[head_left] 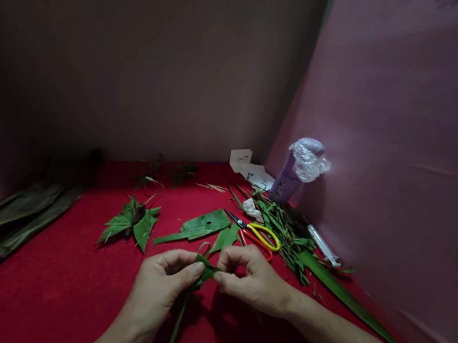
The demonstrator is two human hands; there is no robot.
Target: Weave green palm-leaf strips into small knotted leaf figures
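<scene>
Near the front middle, my left hand (168, 279) is closed on a folded green leaf (205, 268), thumb on top. A long thin strip (170, 337) hangs from under that hand toward the bottom edge. My right hand (246, 279) pinches the other end of the folded leaf between thumb and fingers. Just beyond my hands lie scissors (249, 229) with one red and one yellow handle, blades a little apart. Cut leaf pieces (205, 224) rest beside the blades. Part of the folded leaf is hidden by my fingers.
A leaf star shape (130, 222) sits to the left on the red cloth (70, 295). Large dark leaves (23, 218) lie far left. On the right are leaf scraps (284, 232), a syringe (323, 246) and a purple bottle (289, 179) with crumpled plastic, leaning toward the pink wall (404, 155).
</scene>
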